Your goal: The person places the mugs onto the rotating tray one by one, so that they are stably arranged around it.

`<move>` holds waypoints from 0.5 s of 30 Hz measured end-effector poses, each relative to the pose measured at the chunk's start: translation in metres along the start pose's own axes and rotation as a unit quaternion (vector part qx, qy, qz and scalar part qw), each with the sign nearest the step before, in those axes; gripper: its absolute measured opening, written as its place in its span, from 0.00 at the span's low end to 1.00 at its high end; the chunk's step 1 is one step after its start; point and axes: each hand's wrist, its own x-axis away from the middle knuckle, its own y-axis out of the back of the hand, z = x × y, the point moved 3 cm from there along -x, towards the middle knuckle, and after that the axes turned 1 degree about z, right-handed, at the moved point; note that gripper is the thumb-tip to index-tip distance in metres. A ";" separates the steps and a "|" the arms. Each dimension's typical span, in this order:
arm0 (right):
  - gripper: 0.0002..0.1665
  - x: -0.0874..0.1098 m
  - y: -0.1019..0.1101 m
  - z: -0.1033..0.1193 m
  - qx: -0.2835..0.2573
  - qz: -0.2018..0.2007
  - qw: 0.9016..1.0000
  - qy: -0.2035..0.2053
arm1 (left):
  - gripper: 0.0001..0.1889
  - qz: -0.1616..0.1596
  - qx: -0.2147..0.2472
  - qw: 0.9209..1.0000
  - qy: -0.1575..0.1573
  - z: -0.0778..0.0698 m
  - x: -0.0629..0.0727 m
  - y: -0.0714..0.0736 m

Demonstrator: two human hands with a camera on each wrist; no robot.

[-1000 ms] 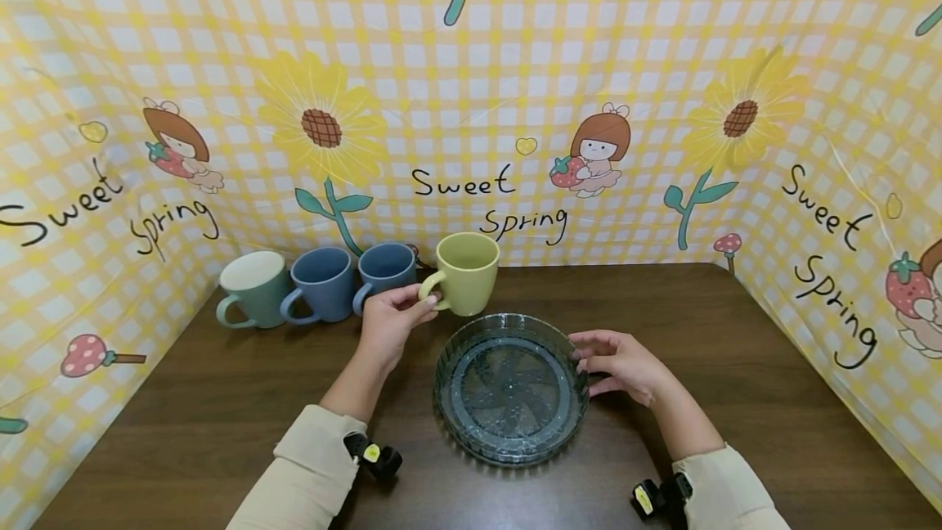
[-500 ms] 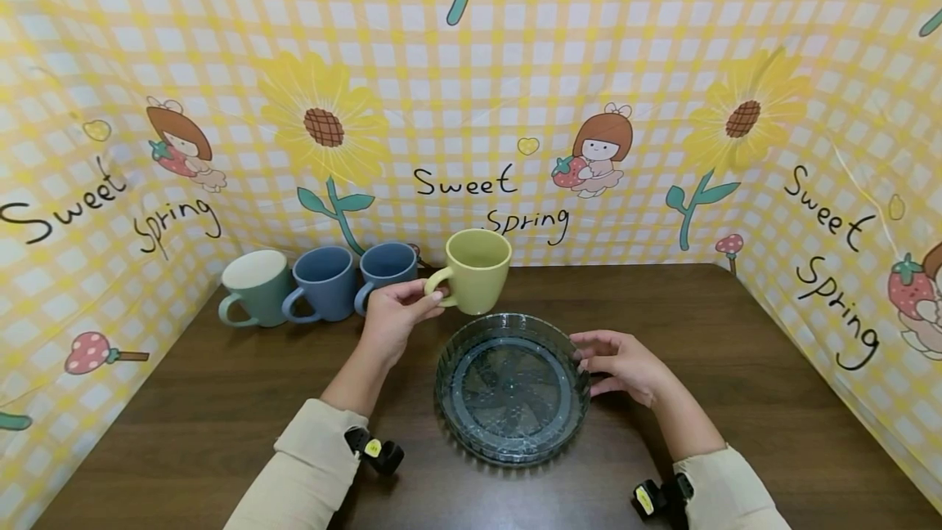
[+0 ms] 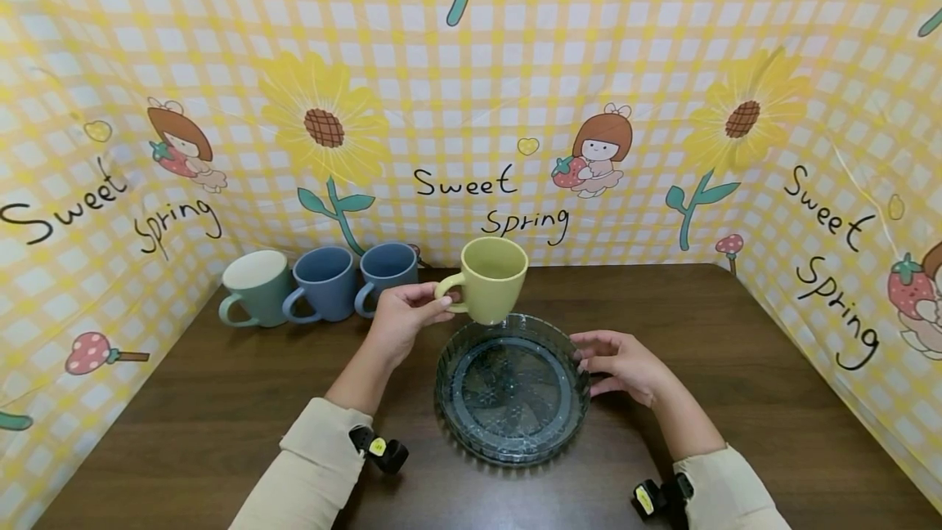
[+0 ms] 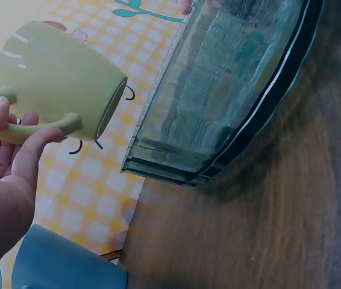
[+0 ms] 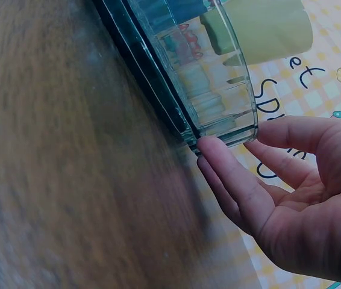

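Observation:
In the head view my left hand [image 3: 403, 317] pinches the handle of a yellow-green mug [image 3: 495, 280], with the thumb on top. The mug is upright and raised; its bottom overlaps the far rim of a round, see-through grey-green tray [image 3: 513, 391] with ribbed walls. Seen from the left wrist, the mug [image 4: 56, 78] hangs above the level of the tabletop, beside the tray wall [image 4: 188, 102]. My right hand [image 3: 625, 366] grips the right side of the tray. From the right wrist, fingertips [image 5: 215, 147] meet its dark lower edge, and another finger reaches the rim.
Left of the tray, at the back of the brown wooden table [image 3: 184, 407], a green mug [image 3: 256, 293] and two blue mugs [image 3: 324, 285] stand in a row. A yellow checked cloth [image 3: 471, 88] with printed flowers encloses the back and sides.
My left hand has carried the yellow-green mug rightward, rising slightly and then dropping closer over the tray's far rim. My right hand and the tray stay put.

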 end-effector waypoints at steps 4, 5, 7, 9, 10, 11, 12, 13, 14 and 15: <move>0.30 0.001 0.000 0.000 0.000 -0.001 1.000 -0.002 | 0.18 0.024 0.013 1.000 -0.006 0.002 -0.001 -0.003; 0.30 0.001 0.000 0.001 0.000 -0.002 1.000 -0.002 | 0.18 0.030 0.014 0.999 -0.007 0.002 -0.002 -0.003; 0.30 0.001 0.000 0.001 -0.001 -0.002 1.000 -0.002 | 0.18 0.039 0.017 0.999 -0.006 0.003 -0.002 -0.005; 0.30 0.001 0.000 0.001 -0.003 0.000 1.000 -0.001 | 0.18 0.047 0.019 0.999 -0.001 0.004 -0.003 -0.006; 0.30 0.001 0.000 0.001 -0.003 0.001 1.000 -0.001 | 0.18 0.051 0.020 0.999 0.001 0.004 -0.003 -0.006; 0.30 0.001 -0.001 0.001 -0.004 0.002 1.000 0.000 | 0.18 0.054 0.021 0.998 0.004 0.005 -0.003 -0.007; 0.30 0.001 -0.001 0.001 -0.004 0.002 1.000 0.000 | 0.18 0.057 0.022 0.998 0.007 0.005 -0.003 -0.007; 0.30 0.001 -0.001 0.001 -0.004 0.003 1.000 0.001 | 0.18 0.062 0.024 0.998 0.008 0.005 -0.004 -0.008; 0.30 0.001 -0.001 0.001 -0.004 0.003 1.000 0.001 | 0.17 0.067 0.026 0.997 0.009 0.005 -0.004 -0.008; 0.30 0.001 -0.001 0.001 -0.004 0.003 1.000 0.001 | 0.17 0.072 0.029 0.997 0.008 0.005 -0.004 -0.009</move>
